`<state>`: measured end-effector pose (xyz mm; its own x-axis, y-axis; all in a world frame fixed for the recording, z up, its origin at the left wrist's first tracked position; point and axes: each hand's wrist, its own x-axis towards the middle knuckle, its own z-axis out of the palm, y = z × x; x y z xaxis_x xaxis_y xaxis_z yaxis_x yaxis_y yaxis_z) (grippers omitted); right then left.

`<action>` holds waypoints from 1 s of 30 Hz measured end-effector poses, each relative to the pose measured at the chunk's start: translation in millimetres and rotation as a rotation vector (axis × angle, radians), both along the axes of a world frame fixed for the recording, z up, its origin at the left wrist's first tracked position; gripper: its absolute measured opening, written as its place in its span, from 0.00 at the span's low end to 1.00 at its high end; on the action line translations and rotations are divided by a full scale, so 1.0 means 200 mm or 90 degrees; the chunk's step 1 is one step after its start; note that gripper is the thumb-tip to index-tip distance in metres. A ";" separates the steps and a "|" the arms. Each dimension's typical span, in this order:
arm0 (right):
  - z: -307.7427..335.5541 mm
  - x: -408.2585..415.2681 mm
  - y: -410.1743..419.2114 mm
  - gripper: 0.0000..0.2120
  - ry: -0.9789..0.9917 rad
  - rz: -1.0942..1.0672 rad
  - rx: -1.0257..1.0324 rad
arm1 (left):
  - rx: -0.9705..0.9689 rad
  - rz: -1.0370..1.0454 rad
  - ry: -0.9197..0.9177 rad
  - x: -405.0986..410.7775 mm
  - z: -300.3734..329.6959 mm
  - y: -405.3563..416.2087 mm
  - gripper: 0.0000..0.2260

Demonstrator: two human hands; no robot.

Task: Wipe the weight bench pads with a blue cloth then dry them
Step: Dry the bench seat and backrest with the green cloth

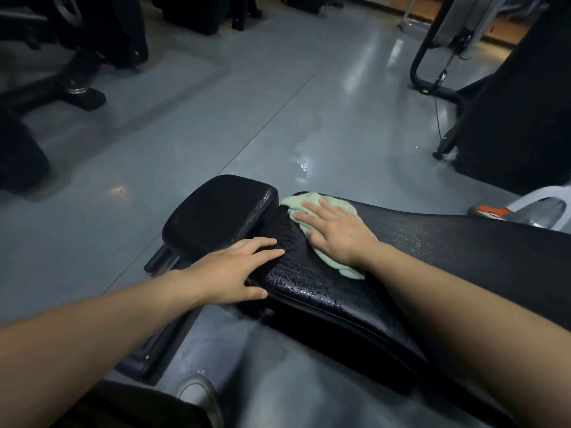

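At the near edge of the long bench pad (324, 291), the left hand (244, 273) is lying flat and grasping nothing, probably steadying the bench; toward the far end, the right hand (333, 233) is pressing, fingers spread, on a pale green cloth (327, 261), evidently wiping. Beyond the gap, the small pad (216, 211) is sitting uncovered.

No text, label, brand, number or sign could be read anywhere I looked, nothing legible on the black pads, nothing on the cloth, nothing on the floor, nothing on the dark machines around me
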<state>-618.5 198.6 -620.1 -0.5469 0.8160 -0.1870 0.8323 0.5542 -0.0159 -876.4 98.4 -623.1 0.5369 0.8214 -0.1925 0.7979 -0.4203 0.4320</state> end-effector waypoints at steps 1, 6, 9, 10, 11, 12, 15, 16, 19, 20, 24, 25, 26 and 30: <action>-0.01 -0.03 0.06 0.28 -0.005 -0.015 0.013 | 0.001 -0.003 0.000 0.00 0.00 0.01 0.35; -0.06 -0.13 0.23 0.25 -0.004 -0.137 0.055 | -0.010 -0.002 0.003 -0.01 0.00 0.02 0.34; -0.06 -0.14 0.17 0.26 -0.017 -0.160 0.076 | -0.004 -0.001 0.005 -0.03 -0.01 0.02 0.34; -0.06 -0.14 0.13 0.26 -0.018 -0.155 0.076 | -0.004 0.000 0.008 -0.03 -0.01 0.02 0.34; -0.05 -0.14 0.07 0.26 -0.017 -0.149 0.067 | -0.004 0.001 0.013 -0.04 -0.01 0.01 0.33; -0.04 -0.13 0.00 0.26 -0.016 -0.140 0.053 | -0.003 0.003 0.016 -0.05 -0.01 0.01 0.33; 0.00 -0.09 -0.26 0.31 -0.001 -0.100 0.034 | -0.002 0.008 0.023 -0.09 -0.01 0.00 0.33; 0.01 -0.08 -0.35 0.32 0.012 -0.084 0.032 | -0.005 0.010 0.025 -0.09 0.00 -0.01 0.33; 0.05 -0.04 -0.53 0.34 0.070 -0.038 -0.023 | -0.013 0.014 0.030 -0.11 0.00 -0.02 0.33; 0.07 -0.02 -0.55 0.37 0.094 -0.027 -0.087 | -0.009 0.013 0.031 -0.11 0.00 -0.02 0.33; 0.15 0.06 -0.51 0.44 0.041 0.064 -0.222 | 0.002 0.030 0.048 -0.16 -0.02 -0.01 0.34; 0.13 0.08 -0.50 0.45 -0.008 0.107 -0.176 | 0.000 0.038 0.053 -0.18 -0.03 -0.01 0.34; 0.10 0.09 -0.49 0.47 -0.040 0.144 -0.116 | -0.006 0.046 0.057 -0.20 -0.03 -0.01 0.34; -0.01 -0.05 -0.50 0.47 -0.017 0.126 0.020 | -0.035 0.061 0.057 -0.24 -0.06 0.00 0.37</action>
